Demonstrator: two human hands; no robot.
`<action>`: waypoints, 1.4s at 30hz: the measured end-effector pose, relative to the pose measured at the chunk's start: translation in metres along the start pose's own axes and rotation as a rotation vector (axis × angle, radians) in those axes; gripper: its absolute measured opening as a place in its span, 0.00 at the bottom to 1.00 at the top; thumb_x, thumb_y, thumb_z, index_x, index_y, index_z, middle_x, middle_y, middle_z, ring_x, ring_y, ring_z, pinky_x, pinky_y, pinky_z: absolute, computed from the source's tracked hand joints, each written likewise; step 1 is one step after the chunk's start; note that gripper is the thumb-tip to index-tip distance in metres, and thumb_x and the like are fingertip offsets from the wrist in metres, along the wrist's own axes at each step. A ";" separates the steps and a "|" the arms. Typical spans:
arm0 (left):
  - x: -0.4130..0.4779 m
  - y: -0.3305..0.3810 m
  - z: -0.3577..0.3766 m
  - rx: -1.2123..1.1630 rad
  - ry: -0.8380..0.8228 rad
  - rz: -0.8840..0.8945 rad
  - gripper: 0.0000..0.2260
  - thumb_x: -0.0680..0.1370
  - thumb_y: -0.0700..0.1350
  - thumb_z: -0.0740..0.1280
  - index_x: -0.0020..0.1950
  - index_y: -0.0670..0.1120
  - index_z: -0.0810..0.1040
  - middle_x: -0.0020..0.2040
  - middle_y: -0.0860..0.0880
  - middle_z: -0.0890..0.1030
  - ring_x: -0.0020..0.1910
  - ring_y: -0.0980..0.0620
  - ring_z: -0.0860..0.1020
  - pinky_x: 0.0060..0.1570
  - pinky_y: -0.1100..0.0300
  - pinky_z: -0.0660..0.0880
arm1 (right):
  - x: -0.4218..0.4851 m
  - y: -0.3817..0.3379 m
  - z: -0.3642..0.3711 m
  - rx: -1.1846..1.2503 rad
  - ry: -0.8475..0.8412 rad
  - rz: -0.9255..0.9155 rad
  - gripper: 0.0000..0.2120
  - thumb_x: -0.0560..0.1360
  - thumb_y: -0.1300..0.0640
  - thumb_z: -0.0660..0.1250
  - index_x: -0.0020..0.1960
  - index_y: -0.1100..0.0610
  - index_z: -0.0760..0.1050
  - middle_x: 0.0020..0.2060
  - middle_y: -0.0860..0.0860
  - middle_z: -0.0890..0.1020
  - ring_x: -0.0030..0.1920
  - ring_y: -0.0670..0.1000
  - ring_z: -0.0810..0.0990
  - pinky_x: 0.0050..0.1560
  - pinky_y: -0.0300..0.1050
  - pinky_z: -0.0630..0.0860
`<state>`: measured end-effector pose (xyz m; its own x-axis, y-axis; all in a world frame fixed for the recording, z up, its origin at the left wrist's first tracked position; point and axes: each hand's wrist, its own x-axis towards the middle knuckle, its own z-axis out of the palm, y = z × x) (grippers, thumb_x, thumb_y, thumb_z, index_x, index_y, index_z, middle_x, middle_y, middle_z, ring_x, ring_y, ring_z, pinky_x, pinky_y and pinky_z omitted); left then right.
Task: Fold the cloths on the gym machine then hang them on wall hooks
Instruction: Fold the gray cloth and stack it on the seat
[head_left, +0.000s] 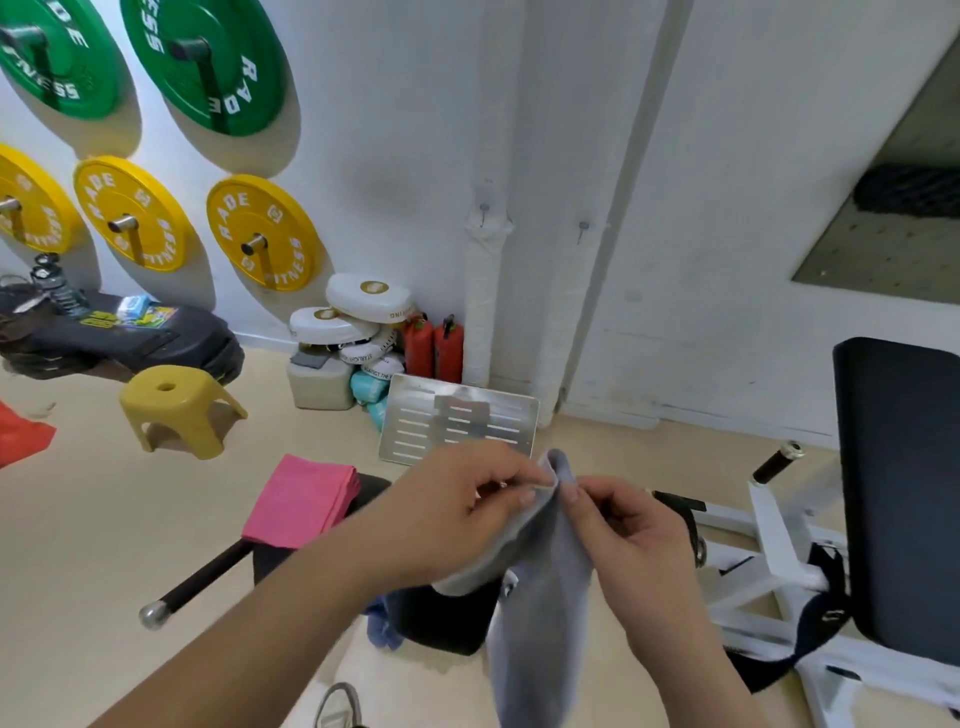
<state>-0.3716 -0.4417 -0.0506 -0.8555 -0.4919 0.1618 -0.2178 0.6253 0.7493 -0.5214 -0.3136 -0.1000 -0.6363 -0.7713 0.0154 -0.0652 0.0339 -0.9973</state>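
Observation:
A grey-blue cloth (540, 613) hangs down in front of me, folded over at its top edge. My left hand (457, 514) pinches that top edge from the left, and my right hand (631, 525) pinches it from the right, fingertips almost meeting. A folded pink cloth (301, 501) lies on the black pad of the gym machine (447, 618) at lower centre. A bit of blue cloth (382, 626) shows beside that pad under my left forearm. Two small wall hooks, one (484, 213) on the white column and one (583, 231) to its right, carry nothing.
A yellow stool (179, 410) stands on the floor at left. Green and yellow weight plates (265, 231) hang on the wall. White pads, red extinguishers (434, 348) and a metal plate (457, 428) sit by the column. A black bench back (898, 493) rises at right.

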 end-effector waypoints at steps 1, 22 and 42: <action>0.000 -0.002 0.009 -0.012 0.034 -0.001 0.10 0.80 0.42 0.69 0.59 0.53 0.84 0.49 0.59 0.84 0.51 0.62 0.81 0.53 0.68 0.76 | -0.001 0.001 0.001 -0.011 -0.019 -0.004 0.07 0.78 0.58 0.71 0.45 0.48 0.86 0.41 0.51 0.88 0.45 0.50 0.85 0.53 0.53 0.80; 0.016 -0.032 -0.020 0.077 0.495 -0.161 0.06 0.81 0.39 0.67 0.52 0.50 0.80 0.53 0.53 0.75 0.48 0.60 0.76 0.49 0.73 0.72 | -0.002 0.080 -0.051 -0.205 -0.151 0.343 0.13 0.82 0.54 0.66 0.41 0.58 0.78 0.31 0.51 0.74 0.30 0.44 0.74 0.30 0.42 0.76; 0.001 -0.034 0.046 -0.110 0.219 -0.281 0.07 0.81 0.46 0.68 0.53 0.59 0.81 0.47 0.62 0.82 0.51 0.65 0.78 0.49 0.73 0.73 | 0.010 0.033 -0.039 -0.337 -0.133 0.082 0.08 0.75 0.59 0.76 0.40 0.49 0.81 0.33 0.44 0.82 0.35 0.41 0.77 0.38 0.32 0.72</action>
<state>-0.3866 -0.4349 -0.1055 -0.6460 -0.7606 0.0647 -0.3682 0.3848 0.8464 -0.5600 -0.2959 -0.1303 -0.5456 -0.8326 -0.0953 -0.2813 0.2891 -0.9150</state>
